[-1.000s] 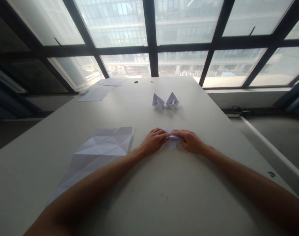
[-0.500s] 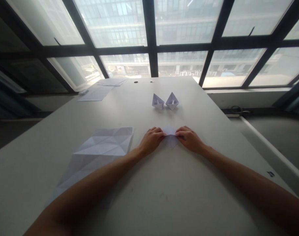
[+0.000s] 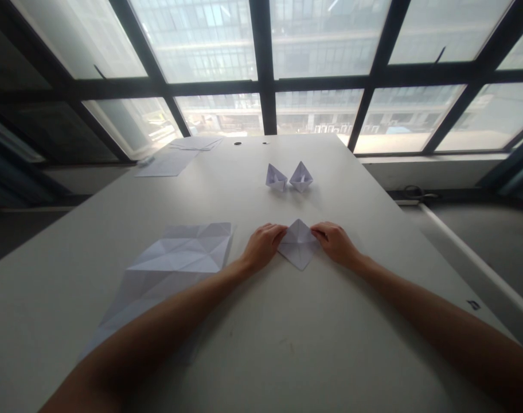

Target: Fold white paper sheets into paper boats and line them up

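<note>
A small white folded paper, diamond-shaped with crease lines crossing at its middle, lies on the white table in front of me. My left hand pinches its left side, fingers closed. On the opposite side, my right hand grips the right corner between thumb and fingers. Beyond my hands stand two folded paper boats, a left one and a right one, side by side.
Creased paper sheets lie on the left, partly beneath my left forearm. More plain white sheets rest at the far left of the table. A small dark mark shows near the right edge. Framed windows rise behind the table.
The folded paper now lies flatter and shows as a fuller diamond, its near point reaching closer to me. My hands have moved slightly apart at its sides.
</note>
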`<act>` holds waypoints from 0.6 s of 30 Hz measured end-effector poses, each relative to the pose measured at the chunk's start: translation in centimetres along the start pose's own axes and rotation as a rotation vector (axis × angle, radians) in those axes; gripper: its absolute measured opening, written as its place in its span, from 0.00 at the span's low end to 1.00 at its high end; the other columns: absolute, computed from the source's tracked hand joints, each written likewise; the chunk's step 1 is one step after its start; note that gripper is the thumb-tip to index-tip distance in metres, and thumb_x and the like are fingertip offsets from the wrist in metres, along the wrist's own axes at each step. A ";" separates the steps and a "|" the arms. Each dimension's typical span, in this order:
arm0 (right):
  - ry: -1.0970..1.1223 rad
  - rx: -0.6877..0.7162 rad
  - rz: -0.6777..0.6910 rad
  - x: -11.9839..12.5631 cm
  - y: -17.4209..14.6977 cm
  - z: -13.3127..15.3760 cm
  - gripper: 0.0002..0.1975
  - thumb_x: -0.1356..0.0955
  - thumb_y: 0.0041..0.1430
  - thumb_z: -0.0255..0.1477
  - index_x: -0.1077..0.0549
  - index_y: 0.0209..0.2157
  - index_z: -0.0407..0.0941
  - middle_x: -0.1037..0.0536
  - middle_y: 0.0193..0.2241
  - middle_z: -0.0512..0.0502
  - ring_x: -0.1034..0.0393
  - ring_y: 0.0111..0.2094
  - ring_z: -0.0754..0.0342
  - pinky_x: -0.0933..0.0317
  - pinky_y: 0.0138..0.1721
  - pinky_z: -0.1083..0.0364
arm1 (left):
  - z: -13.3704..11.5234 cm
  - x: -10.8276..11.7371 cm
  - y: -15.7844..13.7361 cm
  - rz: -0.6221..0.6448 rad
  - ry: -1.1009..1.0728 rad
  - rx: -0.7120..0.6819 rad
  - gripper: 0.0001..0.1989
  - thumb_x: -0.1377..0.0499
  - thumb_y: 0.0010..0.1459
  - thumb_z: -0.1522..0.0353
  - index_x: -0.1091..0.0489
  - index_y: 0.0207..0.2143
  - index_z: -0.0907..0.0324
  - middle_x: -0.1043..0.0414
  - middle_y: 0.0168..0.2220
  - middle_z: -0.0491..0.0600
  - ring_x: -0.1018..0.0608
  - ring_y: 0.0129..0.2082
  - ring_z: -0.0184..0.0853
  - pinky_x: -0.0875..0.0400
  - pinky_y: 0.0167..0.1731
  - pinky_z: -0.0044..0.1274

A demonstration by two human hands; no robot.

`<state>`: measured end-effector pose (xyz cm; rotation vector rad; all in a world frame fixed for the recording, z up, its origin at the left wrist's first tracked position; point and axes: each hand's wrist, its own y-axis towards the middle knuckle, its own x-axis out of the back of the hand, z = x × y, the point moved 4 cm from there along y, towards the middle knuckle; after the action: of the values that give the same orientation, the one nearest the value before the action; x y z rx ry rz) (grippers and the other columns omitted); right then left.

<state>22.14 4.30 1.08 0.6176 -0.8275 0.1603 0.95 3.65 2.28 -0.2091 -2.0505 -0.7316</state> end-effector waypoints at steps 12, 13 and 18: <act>-0.158 0.029 0.037 -0.1 -0.1 0.6 0.06 0.32 0.61 0.26 0.22 0.38 0.45 0.23 0.35 0.44 0.30 0.38 0.50 0.37 0.43 0.52 | -0.3 -0.9 0.0 0.130 0.077 -0.148 0.16 0.48 0.65 0.73 0.25 0.49 0.51 0.27 0.52 0.49 0.27 0.52 0.38 0.33 0.54 0.32; -0.155 0.054 0.040 -0.1 -0.1 0.8 0.06 0.32 0.62 0.25 0.22 0.38 0.45 0.23 0.36 0.44 0.30 0.40 0.50 0.37 0.44 0.51 | -0.4 -1.1 -0.1 0.161 0.045 -0.196 0.18 0.49 0.65 0.74 0.26 0.50 0.51 0.28 0.54 0.48 0.28 0.55 0.37 0.35 0.57 0.32; -0.104 0.218 0.111 -0.7 -0.5 2.2 0.09 0.33 0.63 0.24 0.21 0.40 0.48 0.22 0.42 0.45 0.31 0.46 0.50 0.39 0.49 0.50 | -0.5 -2.0 -0.6 0.295 0.072 -0.225 0.23 0.54 0.68 0.70 0.41 0.65 0.51 0.41 0.65 0.47 0.39 0.65 0.35 0.47 0.65 0.34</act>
<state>20.42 2.74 1.51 0.7905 -0.9532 0.3244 2.19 3.08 0.61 -0.5915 -1.8165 -0.7701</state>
